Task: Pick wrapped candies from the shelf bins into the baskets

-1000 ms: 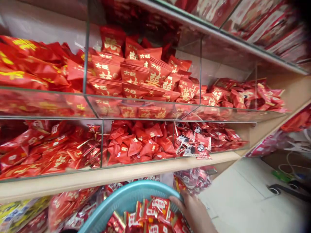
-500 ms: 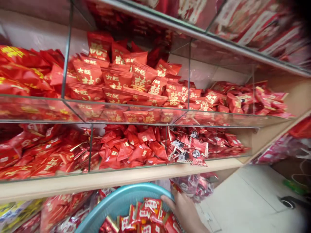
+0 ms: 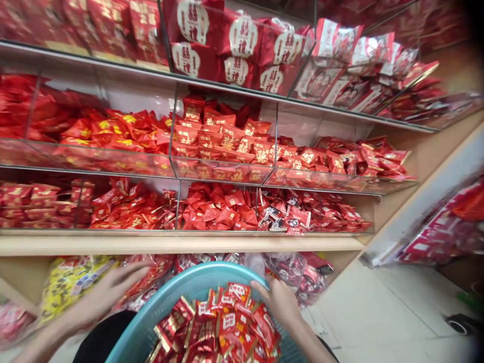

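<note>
A teal plastic basket [image 3: 177,290] with a perforated wall stands low in front of me. Inside it lies a heap of red-and-gold wrapped packets [image 3: 206,327]. My right hand [image 3: 280,298] grips the basket's right rim, thumb over the edge and fingers on the outside. To the left, my left hand [image 3: 123,282] is held out empty with its fingers stretched, slightly blurred, apart from the basket. It passes in front of yellow bagged packets [image 3: 64,285] and red bagged packets under the lowest shelf.
Above are glass-fronted shelves [image 3: 219,174] divided into compartments of red packets. A pale wooden ledge [image 3: 196,244] runs just over the basket. At right is a tiled floor [image 3: 385,307] with a dark wheel-like object [image 3: 458,324]. Plastic-wrapped red goods [image 3: 442,237] stand beyond.
The view has pulled back and tilted, so more shelves and more of the basket show. My left hand has come into view at the left. My right hand stays on the rim.
</note>
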### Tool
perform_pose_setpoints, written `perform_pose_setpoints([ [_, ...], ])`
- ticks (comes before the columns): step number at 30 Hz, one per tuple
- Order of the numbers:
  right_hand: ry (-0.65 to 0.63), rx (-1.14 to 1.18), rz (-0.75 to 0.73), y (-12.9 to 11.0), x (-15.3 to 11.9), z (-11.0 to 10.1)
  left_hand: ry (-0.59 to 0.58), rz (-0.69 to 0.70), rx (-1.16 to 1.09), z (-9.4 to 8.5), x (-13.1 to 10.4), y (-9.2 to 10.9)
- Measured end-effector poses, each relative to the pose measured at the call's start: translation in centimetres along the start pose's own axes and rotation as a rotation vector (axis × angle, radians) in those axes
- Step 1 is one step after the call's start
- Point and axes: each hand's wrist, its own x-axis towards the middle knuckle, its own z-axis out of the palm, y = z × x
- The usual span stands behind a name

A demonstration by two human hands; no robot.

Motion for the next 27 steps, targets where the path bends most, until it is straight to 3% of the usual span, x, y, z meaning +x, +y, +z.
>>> perform_pose_setpoints([
  [4, -0.016, 0.016, -0.014, -0.6, -0.6, -0.4, -0.48, 0.076, -0.094, 4.7, 3.3, 4.8],
  [6, -0.03, 0.014, -0.009, -0.5, -0.8, -0.3, -0.732, 0.05, -0.233, 6.6, 4.3, 5.6],
  [7, -0.033, 0.008, -0.003, -0.4, -0.9, -0.3, -0.791, 0.032, -0.322, 7.3, 4.6, 5.6],
  [14, 0.006, -0.025, -0.019, -0.1, 0.9, -0.7, -0.862, -0.048, -0.562, 8.7, 6.9, 3.5],
  [20, -0.014, -0.016, -0.032, -0.6, 3.6, -1.9, -0.783, -0.059, -0.662, 9.1, 8.0, 3.3],
  [27, 0.056, -0.007, -0.009, -1.3, 3.6, -1.6, -0.754, -0.089, -0.669, 9.0, 8.6, 2.5],
])
